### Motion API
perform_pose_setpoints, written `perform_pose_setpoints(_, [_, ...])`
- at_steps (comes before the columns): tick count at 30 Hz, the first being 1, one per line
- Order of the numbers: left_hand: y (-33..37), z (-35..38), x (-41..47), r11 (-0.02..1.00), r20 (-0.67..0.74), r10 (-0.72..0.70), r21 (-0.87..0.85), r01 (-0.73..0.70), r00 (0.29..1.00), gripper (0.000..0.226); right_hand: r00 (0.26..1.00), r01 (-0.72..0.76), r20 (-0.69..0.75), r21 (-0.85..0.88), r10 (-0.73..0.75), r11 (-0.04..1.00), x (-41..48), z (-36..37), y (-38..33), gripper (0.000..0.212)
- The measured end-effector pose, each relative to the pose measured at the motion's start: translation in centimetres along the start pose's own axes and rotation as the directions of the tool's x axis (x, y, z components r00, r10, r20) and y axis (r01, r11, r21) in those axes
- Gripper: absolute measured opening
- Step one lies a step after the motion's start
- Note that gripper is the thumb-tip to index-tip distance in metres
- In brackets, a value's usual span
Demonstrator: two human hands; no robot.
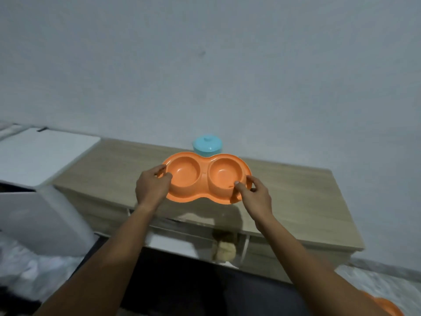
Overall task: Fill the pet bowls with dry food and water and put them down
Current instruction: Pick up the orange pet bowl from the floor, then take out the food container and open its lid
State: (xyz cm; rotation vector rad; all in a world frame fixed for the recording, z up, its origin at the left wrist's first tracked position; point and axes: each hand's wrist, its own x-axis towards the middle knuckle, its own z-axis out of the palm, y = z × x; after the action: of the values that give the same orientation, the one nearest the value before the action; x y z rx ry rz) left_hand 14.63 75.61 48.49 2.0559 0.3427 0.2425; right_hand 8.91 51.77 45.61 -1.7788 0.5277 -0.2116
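An orange double pet bowl point(204, 179) with two round, empty wells is held over a low wooden cabinet point(296, 197). My left hand point(152, 185) grips its left rim, thumb on top. My right hand point(254, 195) grips the near right rim, thumb inside the right well's edge. I cannot tell whether the bowl rests on the cabinet top or hovers just above it. Behind the bowl stands a light blue lidded container point(207, 144), its lower part hidden by the bowl.
A grey-white wall rises right behind the cabinet. A white appliance point(38, 156) stands at the left, flush with the cabinet. A yellowish object point(225, 250) shows in the cabinet's front opening. Another orange item point(387, 307) peeks in at the bottom right corner.
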Motion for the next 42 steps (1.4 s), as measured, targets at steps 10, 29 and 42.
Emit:
perform_pose_setpoints(10, [-12.1, 0.2, 17.7, 0.988, 0.294, -0.099, 0.141, 0.060, 0.951, 0.044, 0.955, -0.281, -0.131, -0.116, 0.266, 0.953, 7.2, 18.6, 3.9, 0.060])
perform_pose_setpoints(29, [-15.2, 2.2, 21.2, 0.992, 0.370, -0.104, 0.099, 0.072, 0.923, 0.041, 0.925, -0.338, -0.279, -0.293, 0.258, 0.894, 9.9, 22.6, 7.4, 0.060])
perform_pose_setpoints(42, [-23.9, -1.0, 13.4, 0.966, 0.212, 0.237, 0.048, -0.252, 0.948, 0.030, 0.946, 0.081, -0.283, -0.271, -0.160, 0.959, -3.4, 27.1, 11.7, 0.015])
